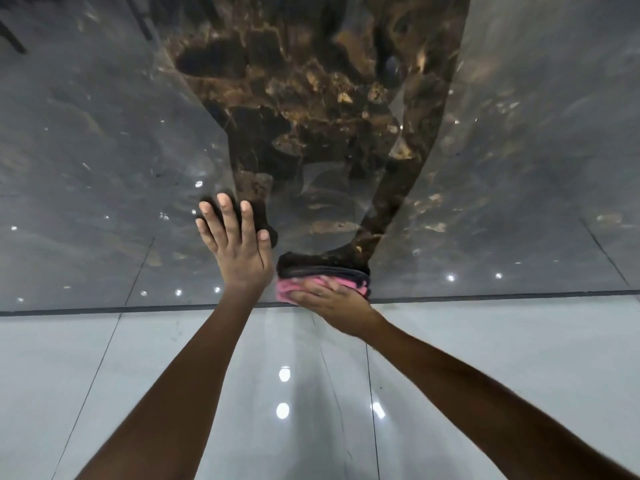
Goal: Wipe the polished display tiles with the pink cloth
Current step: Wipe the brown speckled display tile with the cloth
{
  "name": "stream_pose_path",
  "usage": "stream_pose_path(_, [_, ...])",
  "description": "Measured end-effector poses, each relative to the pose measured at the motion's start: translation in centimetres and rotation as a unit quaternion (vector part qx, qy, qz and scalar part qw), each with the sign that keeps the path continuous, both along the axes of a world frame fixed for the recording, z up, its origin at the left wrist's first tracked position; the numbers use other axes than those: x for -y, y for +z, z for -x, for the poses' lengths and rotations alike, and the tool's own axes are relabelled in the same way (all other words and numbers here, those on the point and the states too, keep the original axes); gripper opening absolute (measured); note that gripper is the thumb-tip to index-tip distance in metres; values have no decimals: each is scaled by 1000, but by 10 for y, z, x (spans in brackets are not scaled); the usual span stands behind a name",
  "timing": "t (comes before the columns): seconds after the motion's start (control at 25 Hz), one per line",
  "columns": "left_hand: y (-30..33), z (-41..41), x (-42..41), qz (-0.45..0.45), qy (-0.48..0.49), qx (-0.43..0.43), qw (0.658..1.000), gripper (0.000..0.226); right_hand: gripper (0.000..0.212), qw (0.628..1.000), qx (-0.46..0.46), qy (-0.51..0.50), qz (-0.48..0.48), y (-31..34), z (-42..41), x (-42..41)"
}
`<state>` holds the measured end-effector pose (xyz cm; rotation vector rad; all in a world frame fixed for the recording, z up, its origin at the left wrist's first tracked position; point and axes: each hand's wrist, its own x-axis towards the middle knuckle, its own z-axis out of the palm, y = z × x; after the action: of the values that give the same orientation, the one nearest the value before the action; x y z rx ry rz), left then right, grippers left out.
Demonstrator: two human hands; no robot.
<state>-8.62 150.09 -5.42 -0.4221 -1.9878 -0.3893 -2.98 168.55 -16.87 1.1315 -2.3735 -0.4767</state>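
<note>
A large polished dark display tile [104, 150] with brown and gold marbling stands upright in front of me and mirrors my arms. My left hand [235, 244] lies flat against it, fingers straight and spread. Just to the right and lower, near the tile's bottom edge, my right hand [332, 299] presses the folded pink cloth [291, 289] against the surface. Its fingers lie over the cloth, which shows pink at the left and along the top. A dark reflection of the cloth sits directly above it.
Below the tile's bottom edge runs a dark joint line [104, 310]. Under it lies the glossy pale grey tiled floor [173, 375] with thin dark joints and bright ceiling-light reflections [283, 409].
</note>
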Motion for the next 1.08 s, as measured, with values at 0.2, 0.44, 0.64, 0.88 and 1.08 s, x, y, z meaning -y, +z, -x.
stream_pose_path(0.2, [2, -5, 0, 21, 22, 23, 999, 57, 89, 979, 145, 14, -144, -11, -17, -88])
stream_pose_path(0.44, [50, -36, -30, -93, 16, 104, 990, 44, 94, 997, -49, 27, -61, 109, -24, -156])
stream_pose_path(0.64, [187, -26, -70, -103, -24, 33, 994, 41, 70, 984, -180, 1, 14, 268, -10, -135])
stream_pose_path(0.88, [338, -15, -113, -124, 7, -65, 990, 49, 66, 909, -317, -80, 258, 436, -11, -146])
stream_pose_path(1.08, [428, -18, -141, -81, -30, -136, 987, 53, 87, 849, -354, -181, 348, 496, -35, -231])
